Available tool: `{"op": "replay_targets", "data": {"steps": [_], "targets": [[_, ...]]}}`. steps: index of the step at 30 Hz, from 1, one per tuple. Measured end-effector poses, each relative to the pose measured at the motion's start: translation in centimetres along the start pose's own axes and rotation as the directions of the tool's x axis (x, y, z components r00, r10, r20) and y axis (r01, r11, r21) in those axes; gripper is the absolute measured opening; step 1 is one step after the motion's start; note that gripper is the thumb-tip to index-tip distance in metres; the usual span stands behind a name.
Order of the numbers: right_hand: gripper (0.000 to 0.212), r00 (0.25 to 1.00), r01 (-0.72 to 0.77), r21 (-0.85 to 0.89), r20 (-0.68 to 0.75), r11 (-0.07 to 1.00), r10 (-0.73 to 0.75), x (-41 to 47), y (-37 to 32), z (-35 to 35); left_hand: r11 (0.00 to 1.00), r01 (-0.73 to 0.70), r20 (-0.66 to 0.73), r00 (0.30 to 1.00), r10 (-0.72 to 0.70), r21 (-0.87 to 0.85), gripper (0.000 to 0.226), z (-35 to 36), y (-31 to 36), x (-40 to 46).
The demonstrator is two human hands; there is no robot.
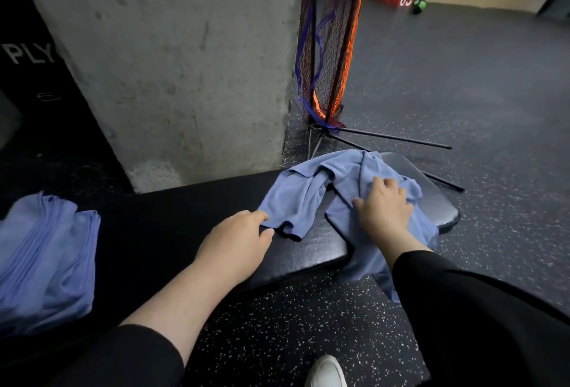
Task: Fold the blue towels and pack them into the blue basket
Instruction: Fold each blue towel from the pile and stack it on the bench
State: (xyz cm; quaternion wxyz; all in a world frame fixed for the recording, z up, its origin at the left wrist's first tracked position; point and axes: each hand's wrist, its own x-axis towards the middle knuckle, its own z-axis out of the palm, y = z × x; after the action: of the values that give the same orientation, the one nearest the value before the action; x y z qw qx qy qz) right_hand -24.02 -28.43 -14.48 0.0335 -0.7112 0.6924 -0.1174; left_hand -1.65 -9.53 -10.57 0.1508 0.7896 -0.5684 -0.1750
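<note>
A crumpled blue towel (302, 195) lies across the right end of a black padded bench (172, 226), part of it hanging over the front edge. My left hand (237, 241) touches the towel's near left corner, thumb and fingertips at its hem. My right hand (384, 209) rests on top of the towel's right part, fingers bent into the cloth. A stack of folded blue towels (43, 260) sits at the bench's left end. No blue basket is in view.
A concrete pillar (185, 62) rises behind the bench. A black plyo box (37, 78) stands at the left. A folded net on thin black legs (333, 62) leans beside the pillar. Speckled rubber floor (462, 93) stretches to the right. My white shoe (327, 372) shows below.
</note>
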Motion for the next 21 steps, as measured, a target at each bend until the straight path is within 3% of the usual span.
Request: {"op": "replay_targets", "data": {"steps": [5,10,16,21], "targets": [[0.026,0.999,-0.029,0.203,-0.022,0.979,0.035,1.1,1.8,0.5,1.000,-0.006,0.007,1.000,0.006,-0.008,0.038,0.1,0.1,0.3],[0.029,0.986,-0.045,0.442,-0.124,0.896,0.111,1.1,1.8,-1.0,0.999,-0.018,-0.015,1.000,0.018,-0.032,0.041,0.0,0.7,0.3],[0.024,0.953,0.171,0.738,-0.292,0.653,0.081,0.2,-0.7,-6.0,0.997,-0.038,-0.036,0.999,0.035,-0.069,0.042,-0.7,1.5,-0.4],[0.021,0.975,0.202,0.872,-0.220,0.445,-0.012,-2.2,-4.8,-10.2,0.953,-0.056,-0.088,0.996,0.031,-0.299,0.039,-1.9,1.6,-0.7]]}}
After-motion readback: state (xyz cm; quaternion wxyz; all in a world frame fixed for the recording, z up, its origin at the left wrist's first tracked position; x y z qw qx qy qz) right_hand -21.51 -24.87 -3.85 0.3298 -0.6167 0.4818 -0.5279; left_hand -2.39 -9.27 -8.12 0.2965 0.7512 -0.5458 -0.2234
